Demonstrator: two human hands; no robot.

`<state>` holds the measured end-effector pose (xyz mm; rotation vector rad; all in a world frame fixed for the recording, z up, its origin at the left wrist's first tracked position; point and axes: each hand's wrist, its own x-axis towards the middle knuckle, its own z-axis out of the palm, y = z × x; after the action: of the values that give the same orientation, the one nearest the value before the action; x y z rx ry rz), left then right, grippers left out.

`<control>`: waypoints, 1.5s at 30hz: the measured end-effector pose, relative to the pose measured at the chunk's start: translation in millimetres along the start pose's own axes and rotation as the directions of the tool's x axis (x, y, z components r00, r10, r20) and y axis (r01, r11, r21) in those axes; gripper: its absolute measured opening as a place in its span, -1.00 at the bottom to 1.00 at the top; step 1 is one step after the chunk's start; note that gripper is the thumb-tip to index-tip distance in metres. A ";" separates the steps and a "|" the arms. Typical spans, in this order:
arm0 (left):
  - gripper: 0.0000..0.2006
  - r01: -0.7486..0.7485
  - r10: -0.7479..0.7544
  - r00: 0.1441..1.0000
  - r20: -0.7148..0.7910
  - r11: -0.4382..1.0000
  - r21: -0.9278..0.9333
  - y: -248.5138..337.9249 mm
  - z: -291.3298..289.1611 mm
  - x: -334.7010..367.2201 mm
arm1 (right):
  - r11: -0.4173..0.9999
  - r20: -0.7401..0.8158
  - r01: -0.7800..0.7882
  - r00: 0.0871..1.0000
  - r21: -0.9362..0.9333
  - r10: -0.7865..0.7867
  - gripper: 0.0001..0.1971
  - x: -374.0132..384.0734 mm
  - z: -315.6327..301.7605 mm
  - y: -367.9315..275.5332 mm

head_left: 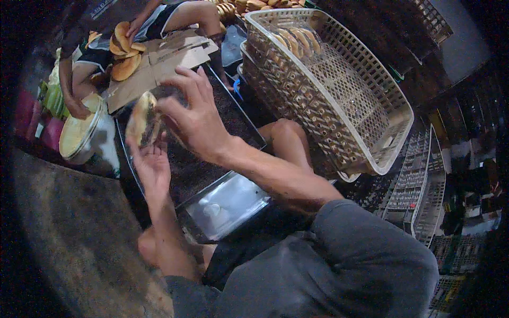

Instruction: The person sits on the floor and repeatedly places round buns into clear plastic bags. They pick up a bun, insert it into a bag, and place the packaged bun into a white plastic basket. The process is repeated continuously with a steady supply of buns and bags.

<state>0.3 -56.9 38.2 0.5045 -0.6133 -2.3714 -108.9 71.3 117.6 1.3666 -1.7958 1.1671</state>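
Observation:
A round bun (142, 119), with dark stuff along its right side, is held upright over the left part of a dark tray. My left hand (152, 161) supports it from below, fingers closed around its lower part. At its upper right edge, my right hand (196, 108) grips with bent fingers, slightly blurred by motion. The wide tray (212, 146) under my hands is covered with a dark, crumbly layer. Close to my lap, clear plastic bags (228, 206) lie at the tray's near end.
Across from me, a person's hand (79, 108) reaches into a tub of pale cream (79, 132). Several buns (124, 66) lie on cardboard (154, 66). To the right, stacked beige crates (339, 100) hold a row of bagged buns (298, 42). More crates (416, 180) stand farther right.

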 end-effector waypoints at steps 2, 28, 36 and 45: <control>-0.38 -0.092 0.106 0.994 -0.034 0.956 0.279 4.2 -22.9 6.3 | 0.991 0.115 0.132 0.985 -0.022 -0.128 -0.68 12.7 3.7 -28.3; -0.47 -0.352 -0.775 0.625 -0.094 -0.387 0.852 -125.2 -68.4 -60.5 | 0.717 0.370 -0.497 0.626 -0.489 0.686 -0.40 41.3 -274.0 529.4; -0.65 0.175 -0.691 0.723 -0.006 0.175 0.969 -55.0 38.6 -34.3 | 0.987 0.439 -0.055 0.891 -0.148 0.115 -0.45 128.7 -126.7 326.8; -0.70 -0.334 0.335 0.917 0.218 0.343 0.878 -5.6 3.9 7.9 | 0.974 0.768 -0.020 0.618 0.225 -0.165 -0.67 44.1 54.7 29.7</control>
<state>-10.1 -57.1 36.8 0.7252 -1.8535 -1.4278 -147.5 5.7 122.5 2.3250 -2.1797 0.7489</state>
